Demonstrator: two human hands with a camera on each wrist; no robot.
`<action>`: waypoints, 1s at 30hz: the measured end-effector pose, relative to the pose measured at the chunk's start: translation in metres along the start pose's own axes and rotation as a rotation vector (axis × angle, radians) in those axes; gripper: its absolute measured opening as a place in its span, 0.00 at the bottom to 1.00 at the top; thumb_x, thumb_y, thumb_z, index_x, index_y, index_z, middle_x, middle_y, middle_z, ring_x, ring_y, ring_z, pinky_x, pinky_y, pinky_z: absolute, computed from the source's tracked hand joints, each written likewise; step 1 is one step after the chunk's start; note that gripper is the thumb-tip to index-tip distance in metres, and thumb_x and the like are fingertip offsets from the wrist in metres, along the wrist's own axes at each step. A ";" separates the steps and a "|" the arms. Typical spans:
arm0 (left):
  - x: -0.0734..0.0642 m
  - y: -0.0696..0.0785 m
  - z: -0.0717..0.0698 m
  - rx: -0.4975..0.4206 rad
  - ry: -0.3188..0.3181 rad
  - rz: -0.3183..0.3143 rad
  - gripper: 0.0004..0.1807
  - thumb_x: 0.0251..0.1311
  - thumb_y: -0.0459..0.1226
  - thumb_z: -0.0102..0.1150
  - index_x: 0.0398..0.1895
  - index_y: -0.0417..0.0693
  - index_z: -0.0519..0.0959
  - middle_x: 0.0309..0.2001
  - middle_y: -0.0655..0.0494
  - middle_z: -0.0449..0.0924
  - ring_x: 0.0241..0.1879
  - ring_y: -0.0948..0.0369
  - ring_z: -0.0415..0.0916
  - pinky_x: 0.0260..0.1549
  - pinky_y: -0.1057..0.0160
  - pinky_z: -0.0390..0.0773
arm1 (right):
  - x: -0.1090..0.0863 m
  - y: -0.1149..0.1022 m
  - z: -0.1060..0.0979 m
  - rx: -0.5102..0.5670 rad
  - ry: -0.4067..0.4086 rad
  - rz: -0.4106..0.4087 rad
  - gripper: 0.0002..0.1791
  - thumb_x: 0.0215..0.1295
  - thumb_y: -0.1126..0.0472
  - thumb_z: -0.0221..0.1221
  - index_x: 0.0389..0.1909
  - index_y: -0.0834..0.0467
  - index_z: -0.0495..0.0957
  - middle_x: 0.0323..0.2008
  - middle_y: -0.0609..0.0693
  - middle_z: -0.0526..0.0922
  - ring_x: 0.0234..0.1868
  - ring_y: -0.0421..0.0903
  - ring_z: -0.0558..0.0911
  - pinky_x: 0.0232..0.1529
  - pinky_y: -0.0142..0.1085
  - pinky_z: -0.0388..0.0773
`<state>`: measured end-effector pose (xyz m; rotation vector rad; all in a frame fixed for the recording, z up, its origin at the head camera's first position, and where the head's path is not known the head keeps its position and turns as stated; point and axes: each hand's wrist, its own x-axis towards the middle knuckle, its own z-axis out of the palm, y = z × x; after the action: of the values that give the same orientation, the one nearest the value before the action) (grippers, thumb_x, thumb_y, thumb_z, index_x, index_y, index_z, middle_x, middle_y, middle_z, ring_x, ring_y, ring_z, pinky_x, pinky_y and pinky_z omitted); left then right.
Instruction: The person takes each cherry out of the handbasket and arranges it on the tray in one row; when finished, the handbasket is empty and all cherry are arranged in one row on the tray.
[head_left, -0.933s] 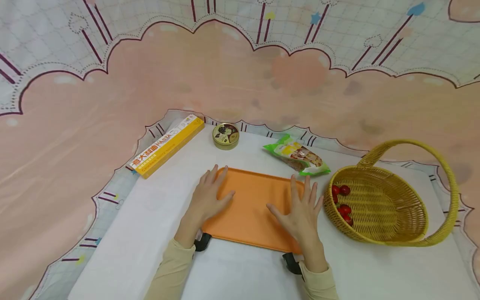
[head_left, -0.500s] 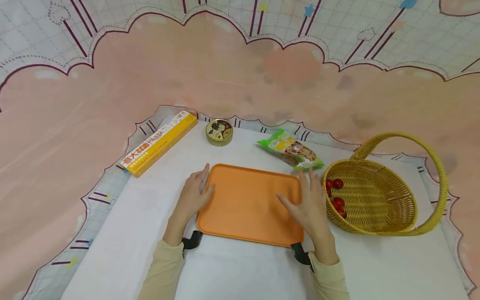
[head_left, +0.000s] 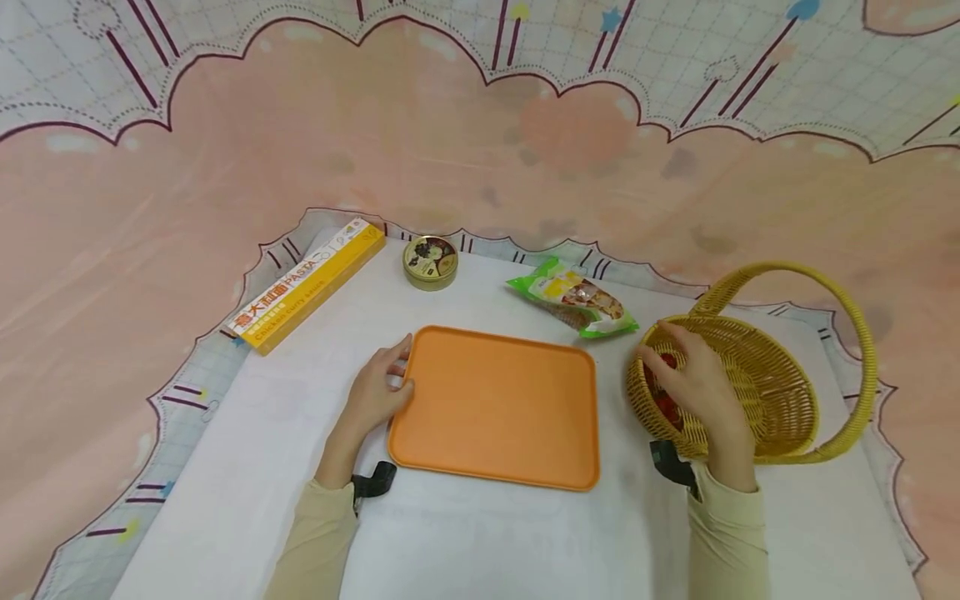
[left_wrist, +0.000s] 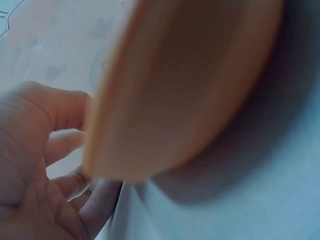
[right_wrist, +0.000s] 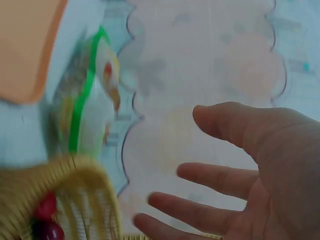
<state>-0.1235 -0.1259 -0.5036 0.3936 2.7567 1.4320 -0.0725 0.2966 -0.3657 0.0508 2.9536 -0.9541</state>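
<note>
An orange rectangular tray (head_left: 495,408) lies on the white table. At its left edge is my left hand (head_left: 371,387), with thumb and fingertips on the rim. In the left wrist view the tray's edge (left_wrist: 165,110) is close and blurred, and a fingertip meets it. My right hand (head_left: 697,383) hovers over the left side of a yellow woven basket (head_left: 795,417) with a tall handle. Its thumb and fingers are spread apart, with nothing between them in the right wrist view. Small round red fruits (right_wrist: 46,206) lie in the basket, partly hidden by the hand in the head view.
A yellow and white pasta box (head_left: 307,287) lies at the back left. Right of it stands a round gold tin (head_left: 430,262). A green-edged food packet (head_left: 573,298) lies behind the tray, close to the basket. A patterned cloth (head_left: 420,133) hangs behind the table.
My right hand has moved from above the tray's right side to over the basket. My left hand has shifted from over the tray to its left rim. The head view has swung slightly.
</note>
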 end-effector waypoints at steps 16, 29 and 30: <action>-0.001 -0.008 -0.005 -0.027 -0.081 0.004 0.39 0.51 0.26 0.58 0.72 0.42 0.66 0.56 0.41 0.72 0.45 0.51 0.77 0.37 0.61 0.79 | 0.049 0.065 -0.023 -0.151 -0.329 0.044 0.23 0.66 0.64 0.55 0.55 0.78 0.72 0.51 0.77 0.75 0.52 0.72 0.74 0.52 0.62 0.71; -0.002 -0.006 -0.005 -0.027 -0.103 -0.001 0.34 0.52 0.25 0.58 0.68 0.38 0.70 0.56 0.42 0.71 0.45 0.52 0.76 0.38 0.59 0.80 | 0.064 0.083 -0.013 -0.126 -0.413 0.075 0.15 0.56 0.65 0.66 0.39 0.74 0.82 0.38 0.63 0.85 0.40 0.51 0.79 0.43 0.44 0.75; -0.002 -0.005 -0.005 -0.025 -0.103 -0.003 0.34 0.52 0.26 0.58 0.68 0.38 0.70 0.56 0.42 0.71 0.45 0.53 0.76 0.38 0.59 0.80 | 0.064 0.085 -0.012 -0.120 -0.415 0.087 0.15 0.55 0.65 0.66 0.39 0.74 0.82 0.37 0.62 0.85 0.39 0.51 0.79 0.41 0.42 0.75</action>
<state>-0.1231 -0.1332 -0.5054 0.4497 2.6549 1.4025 -0.1330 0.3736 -0.4082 -0.0204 2.5947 -0.6765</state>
